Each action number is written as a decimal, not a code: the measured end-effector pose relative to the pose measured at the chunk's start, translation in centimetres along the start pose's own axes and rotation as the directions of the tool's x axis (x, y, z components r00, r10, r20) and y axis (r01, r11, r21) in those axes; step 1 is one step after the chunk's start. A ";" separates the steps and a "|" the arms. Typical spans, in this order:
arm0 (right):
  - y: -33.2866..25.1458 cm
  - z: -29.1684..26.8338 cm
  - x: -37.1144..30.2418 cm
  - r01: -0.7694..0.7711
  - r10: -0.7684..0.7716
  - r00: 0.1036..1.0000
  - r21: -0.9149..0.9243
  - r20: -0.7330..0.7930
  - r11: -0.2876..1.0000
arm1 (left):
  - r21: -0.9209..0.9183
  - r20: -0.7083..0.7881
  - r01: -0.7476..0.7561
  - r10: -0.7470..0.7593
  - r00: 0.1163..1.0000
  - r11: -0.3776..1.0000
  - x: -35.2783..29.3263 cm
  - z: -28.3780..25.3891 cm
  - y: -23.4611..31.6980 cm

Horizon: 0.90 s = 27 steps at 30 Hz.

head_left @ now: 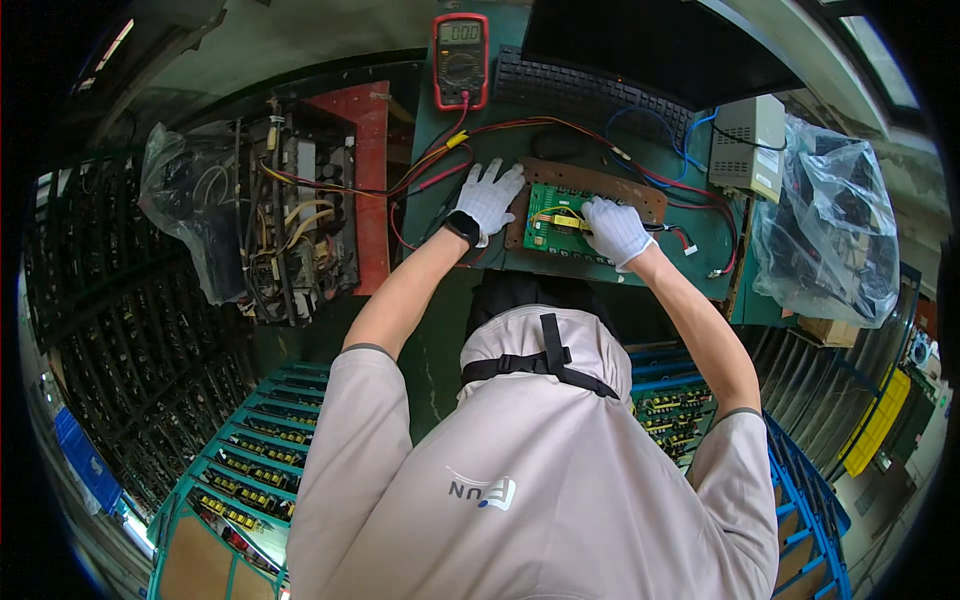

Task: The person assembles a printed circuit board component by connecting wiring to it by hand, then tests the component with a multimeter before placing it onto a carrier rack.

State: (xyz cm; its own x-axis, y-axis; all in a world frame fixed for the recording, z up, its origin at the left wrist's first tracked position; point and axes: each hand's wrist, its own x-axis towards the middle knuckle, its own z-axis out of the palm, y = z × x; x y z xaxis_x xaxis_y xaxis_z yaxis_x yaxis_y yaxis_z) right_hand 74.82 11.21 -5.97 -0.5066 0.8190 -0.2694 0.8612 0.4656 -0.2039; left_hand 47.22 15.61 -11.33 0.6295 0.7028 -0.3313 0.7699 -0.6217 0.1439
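Note:
A green circuit board (540,238) with a yellow-wrapped part lies on a brown backing plate (645,193) on the green bench. My right hand (617,231), in a white glove, is over the board's right side. Its fingers are bent in, and what they grip is hidden beneath them. My left hand (488,196), also gloved, rests flat on the bench just left of the plate. Its fingers are spread and hold nothing. A red multimeter (461,90) lies beyond my left hand, with a red lead (440,178) passing close to it.
At the back stand a black keyboard (590,85) and a monitor (650,45). A grey metal box (745,150) and a plastic-wrapped item (835,220) are at right. Wired equipment (300,220) sits left by a red panel (372,190). Racks of boards (260,440) flank me.

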 end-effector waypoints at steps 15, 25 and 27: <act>0.1 2.3 0.3 -0.014 0.015 0.999 -0.048 0.029 0.999 | -0.029 -0.060 -0.001 -0.001 0.998 1.000 -0.1 0.8 -0.3; -0.9 3.0 -0.2 -0.056 0.056 0.998 -0.074 0.003 0.996 | -0.013 -0.072 0.001 -0.002 0.997 1.000 -0.3 0.6 -0.4; -1.0 2.9 -0.3 -0.071 0.070 0.997 -0.075 -0.014 0.995 | -0.022 -0.073 0.006 -0.008 0.997 1.000 -0.2 0.7 -0.4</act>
State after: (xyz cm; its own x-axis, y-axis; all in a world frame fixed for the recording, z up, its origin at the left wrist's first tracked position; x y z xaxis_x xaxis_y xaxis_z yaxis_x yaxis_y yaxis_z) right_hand 74.02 9.56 -8.43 -0.4441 0.8544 -0.2698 0.8958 0.4299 -0.1129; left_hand 46.71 15.48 -12.03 0.6293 0.7310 -0.2637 0.7760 -0.6095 0.1623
